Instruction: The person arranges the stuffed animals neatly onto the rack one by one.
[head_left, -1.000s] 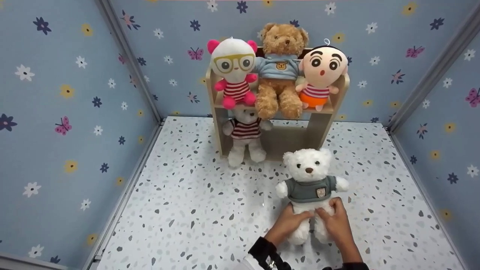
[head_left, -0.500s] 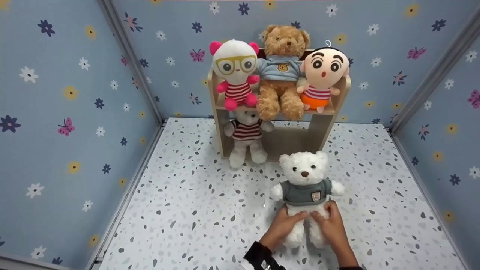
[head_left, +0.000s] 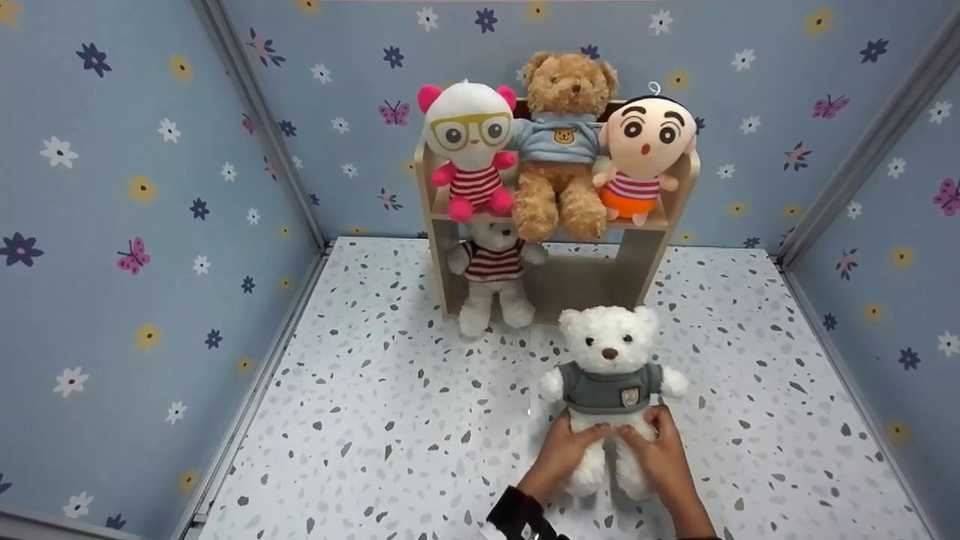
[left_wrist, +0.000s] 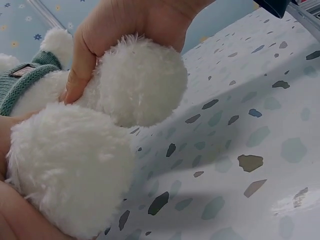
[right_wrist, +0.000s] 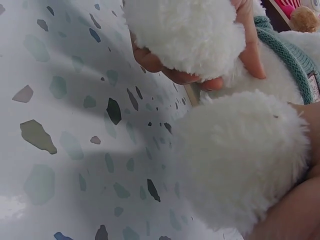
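A white teddy bear in a grey-green sweater faces up toward the head camera, in front of the shelf. My left hand grips its hip and upper leg on the left side, thumb laid across the front. On the other side my right hand holds the matching leg, thumb also on the front. Both wrist views show the bear's round furry feet close up, with fingers curled round the legs. In the right wrist view fingertips come out from beneath one leg. Each palm is mostly hidden by fur.
A small wooden shelf stands at the back. On top sit a panda doll with glasses, a brown bear and a boy doll. Below, at left, sits a bear in a striped shirt. Flowered walls enclose the speckled floor.
Over the past second both hands have shifted the white teddy bear slightly left and nearer to me. The grip on its legs stays the same, and the shelf toys have not moved.
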